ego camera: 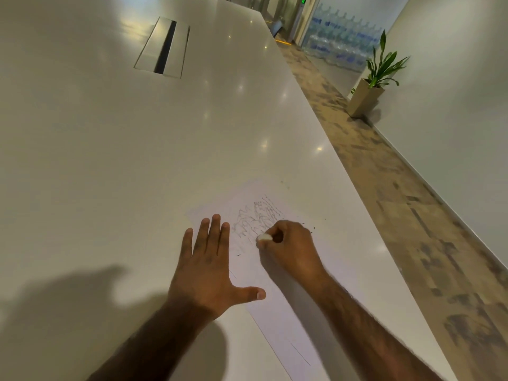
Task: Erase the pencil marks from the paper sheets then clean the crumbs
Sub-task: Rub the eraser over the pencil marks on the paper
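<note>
Both forearms are cut off by the bottom edge of the view. The near end of the white rectangular paper sheet [277,314] is cut off there as well, and part of it is covered by the right forearm. Faint lines are seen near its lower part, but whether more sheets are stacked beneath cannot be told. The sheet is laid flat on the glossy off-white table [123,160], close to the table's right edge. Its long axis is run roughly along that edge, away from the person.

The left hand [204,266] is pressed flat across the sheet's left border, with the fingers held straight and close together and the thumb spread out onto the paper. The right hand [288,248] is curled tightly round a small white eraser [264,237]. Only the eraser's tip is seen, pointed left and set against the paper; the rest is hidden in the fist.

Just beyond, grey scribbled pencil marks [258,218] are seen, too faint to be read. Dark eraser crumbs [308,225] are scattered beside the right hand.

Farther off, a rectangular metal cable hatch [163,48] is set into the table. A green potted plant [382,64] and stacked blue water bottles [341,37], which are blurred, are placed by the far wall.
</note>
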`<state>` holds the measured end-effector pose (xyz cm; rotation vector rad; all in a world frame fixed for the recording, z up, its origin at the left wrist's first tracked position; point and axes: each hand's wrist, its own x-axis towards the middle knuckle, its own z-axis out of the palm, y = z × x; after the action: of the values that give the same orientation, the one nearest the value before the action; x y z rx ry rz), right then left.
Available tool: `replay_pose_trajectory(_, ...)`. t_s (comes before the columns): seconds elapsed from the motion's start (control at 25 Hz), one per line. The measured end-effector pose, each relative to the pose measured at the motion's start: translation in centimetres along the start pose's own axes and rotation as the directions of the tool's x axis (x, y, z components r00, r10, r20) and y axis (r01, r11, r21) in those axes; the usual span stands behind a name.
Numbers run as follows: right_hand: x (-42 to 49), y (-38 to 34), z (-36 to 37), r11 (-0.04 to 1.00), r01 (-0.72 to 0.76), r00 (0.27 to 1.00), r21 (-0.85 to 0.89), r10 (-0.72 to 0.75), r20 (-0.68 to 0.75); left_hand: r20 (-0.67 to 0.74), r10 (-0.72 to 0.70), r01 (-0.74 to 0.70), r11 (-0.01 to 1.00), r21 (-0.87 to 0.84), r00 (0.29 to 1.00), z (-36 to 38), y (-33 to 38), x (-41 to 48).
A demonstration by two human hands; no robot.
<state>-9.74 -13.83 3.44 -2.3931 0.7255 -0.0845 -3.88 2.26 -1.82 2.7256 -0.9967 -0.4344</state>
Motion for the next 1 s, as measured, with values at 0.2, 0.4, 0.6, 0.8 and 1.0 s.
replay_pose_trajectory(0.2, -0.4, -0.6, 1.0, 0.996, 0.083, 0.996, -0.039, -0.081, 0.04, -0.01, 0.006, -0.005, 1.0, 0.02, 1.0, 0.0, 0.0, -0.2)
replay_pose_trajectory(0.4, -0.2, -0.9, 0.9, 0.995, 0.097, 0.994, -0.04, -0.094, 0.052, -0.019, 0.013, -0.013, 1.0, 0.028, 1.0, 0.1, -0.2, -0.2)
replay_pose_trajectory(0.6, -0.4, -1.1, 1.3, 0.993, 0.101, 0.994, -0.063, -0.098, 0.038, -0.027, 0.018, -0.018, 0.999, 0.028, 0.999, 0.3, -0.3, -0.2)
replay_pose_trajectory(0.8, -0.5, -1.0, 1.2, 0.993, 0.101, 0.995, -0.06, -0.101, 0.008, -0.028, 0.019, -0.018, 1.0, 0.005, 0.999, 0.5, -0.3, -0.2)
replay_pose_trajectory(1.0, 0.2, -1.0, 0.8, 0.997, 0.046, 0.996, -0.068, -0.05, -0.068, -0.023, 0.009, -0.009, 1.0, 0.0, 1.0, 0.3, -0.1, -0.2)
